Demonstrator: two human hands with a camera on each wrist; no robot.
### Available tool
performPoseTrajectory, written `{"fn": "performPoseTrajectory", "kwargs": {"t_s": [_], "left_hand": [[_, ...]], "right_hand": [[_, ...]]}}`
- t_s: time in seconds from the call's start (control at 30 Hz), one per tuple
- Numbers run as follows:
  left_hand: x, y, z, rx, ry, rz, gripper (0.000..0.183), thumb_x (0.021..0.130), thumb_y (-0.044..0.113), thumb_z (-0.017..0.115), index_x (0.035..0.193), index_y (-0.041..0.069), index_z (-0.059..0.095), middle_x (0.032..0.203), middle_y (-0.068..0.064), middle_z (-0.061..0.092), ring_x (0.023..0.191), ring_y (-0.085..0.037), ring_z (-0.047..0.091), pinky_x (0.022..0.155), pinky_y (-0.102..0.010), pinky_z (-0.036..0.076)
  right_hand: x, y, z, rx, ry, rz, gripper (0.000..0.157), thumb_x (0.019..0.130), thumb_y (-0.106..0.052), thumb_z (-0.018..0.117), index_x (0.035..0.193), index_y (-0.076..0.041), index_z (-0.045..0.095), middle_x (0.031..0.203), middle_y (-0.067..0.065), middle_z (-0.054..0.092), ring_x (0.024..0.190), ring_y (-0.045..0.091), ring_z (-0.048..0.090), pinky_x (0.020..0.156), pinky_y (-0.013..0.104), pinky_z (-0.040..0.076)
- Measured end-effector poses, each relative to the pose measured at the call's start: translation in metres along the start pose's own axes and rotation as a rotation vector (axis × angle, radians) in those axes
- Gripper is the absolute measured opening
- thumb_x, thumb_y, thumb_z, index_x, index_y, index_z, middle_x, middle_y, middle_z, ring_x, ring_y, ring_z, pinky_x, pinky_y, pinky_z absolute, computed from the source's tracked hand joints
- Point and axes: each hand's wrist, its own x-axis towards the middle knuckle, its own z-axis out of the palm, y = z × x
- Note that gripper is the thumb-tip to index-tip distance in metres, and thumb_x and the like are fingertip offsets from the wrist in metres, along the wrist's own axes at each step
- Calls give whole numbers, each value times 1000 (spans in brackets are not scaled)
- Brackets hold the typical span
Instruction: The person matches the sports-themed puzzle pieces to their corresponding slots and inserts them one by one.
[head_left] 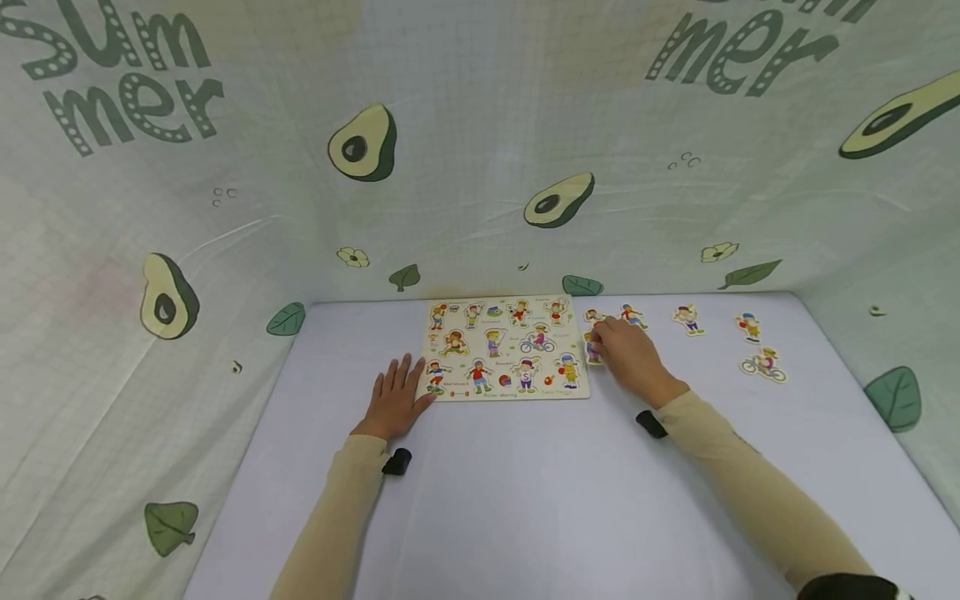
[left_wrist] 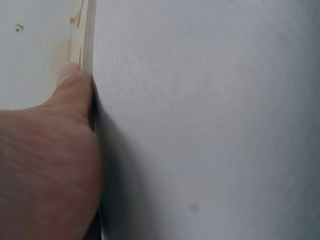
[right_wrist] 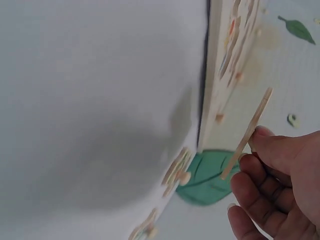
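A wooden peg puzzle board (head_left: pixel 507 325) with sports figures lies toward the far side of the table. My left hand (head_left: pixel 393 398) is flat with fingers spread at its left edge; in the left wrist view the thumb (left_wrist: pixel 72 95) touches the board's edge. Just past the board's right side, my right hand (head_left: pixel 632 354) pinches a thin wooden puzzle piece (head_left: pixel 592 350). That piece (right_wrist: pixel 248 132) appears edge-on in the right wrist view, raised between thumb and fingers. Two loose figure pieces, a near one (head_left: pixel 594 316) and another (head_left: pixel 634 316), lie just beyond the right hand.
Farther right lie more loose pieces: a standing figure (head_left: pixel 688 319), a figure with a ball (head_left: pixel 747 327) and a cyclist (head_left: pixel 764 365). Behind the white table (head_left: pixel 495 500) hangs a patterned cloth (head_left: pixel 457 208), which meets the table's back edge.
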Motion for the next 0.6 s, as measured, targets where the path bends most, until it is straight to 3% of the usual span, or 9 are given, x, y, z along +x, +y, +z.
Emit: {"fn": "performPoseTrajectory", "kwargs": {"t_s": [0.23, 0.6], "left_hand": [[-2, 8, -9, -1, -26, -21, 75, 111, 39, 52, 169, 4, 18, 176, -25, 5, 162, -48, 0, 129, -64, 2], [-7, 14, -13, 10, -18, -33, 72, 112, 37, 53, 168, 4, 22, 176, -25, 9, 162, -47, 4, 129, -64, 4]], "right_hand": [[24, -28, 11, 15, -22, -45, 17, 103, -10, 70, 115, 3, 70, 108, 14, 69, 104, 33, 66, 93, 50, 54], [54, -66, 25, 13, -3, -175, 11, 103, -9, 70, 111, -1, 71, 105, 11, 69, 101, 28, 67, 93, 47, 55]]}}
